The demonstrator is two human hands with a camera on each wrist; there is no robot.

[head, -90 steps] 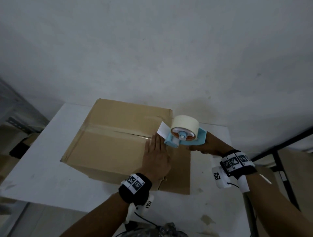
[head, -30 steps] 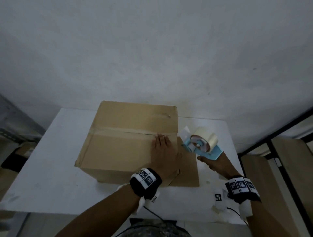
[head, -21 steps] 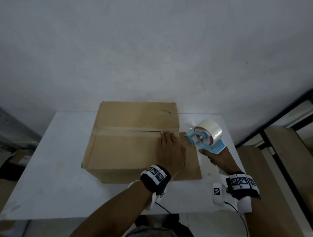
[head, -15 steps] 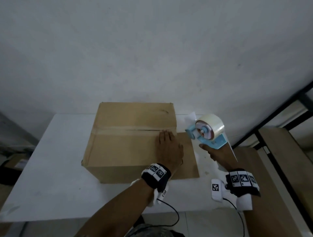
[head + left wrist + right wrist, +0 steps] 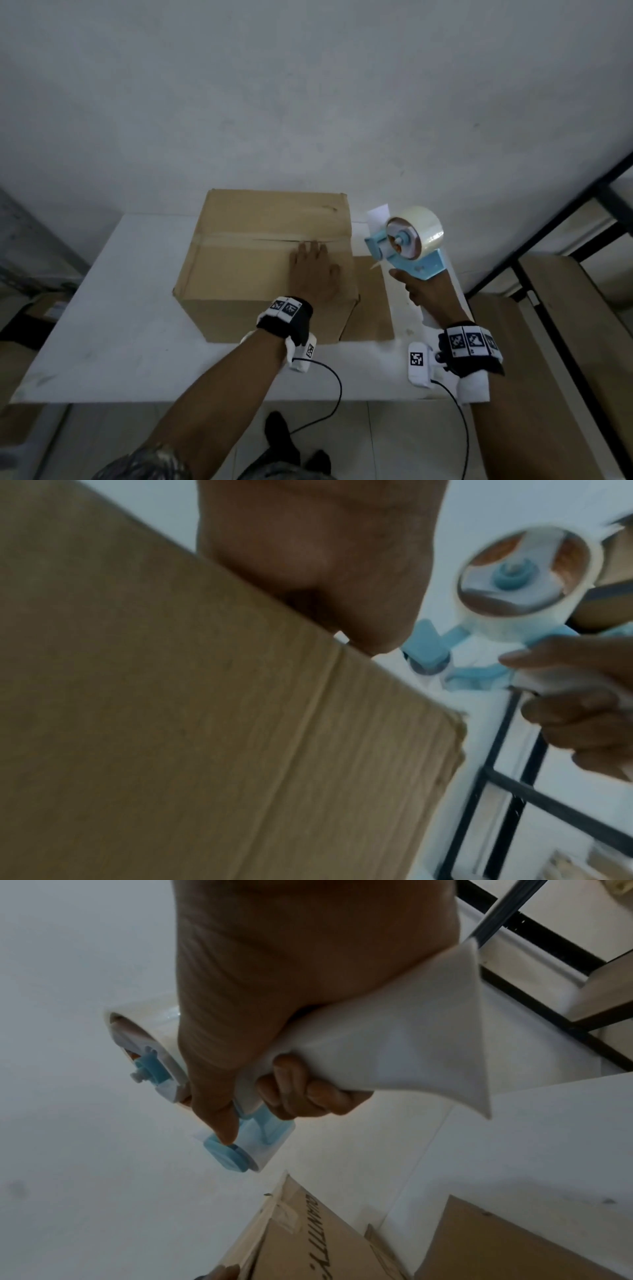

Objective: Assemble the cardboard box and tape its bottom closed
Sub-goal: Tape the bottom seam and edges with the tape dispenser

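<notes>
A brown cardboard box (image 5: 253,260) stands on the white table (image 5: 113,329), its upturned flaps meeting in a seam with tape along it. My left hand (image 5: 313,270) lies flat on the box top near the right end of the seam, fingers straight. My right hand (image 5: 423,291) grips the white handle of a blue tape dispenser (image 5: 407,243) with a roll of clear tape, held in the air just right of the box. In the right wrist view my fingers (image 5: 308,1093) curl round the handle, the thumb along the blue frame. A flap (image 5: 370,305) lies flat on the table at the box's right.
A white wall rises close behind the table. A black metal frame (image 5: 548,246) and wooden boards stand to the right of the table. Cables from the wrist cameras hang off the table's front edge. Dark clutter sits on the floor at the left.
My right hand has lifted the tape dispenser up and away from the box's right edge, out to the right. My left hand has stayed flat on the box top.
</notes>
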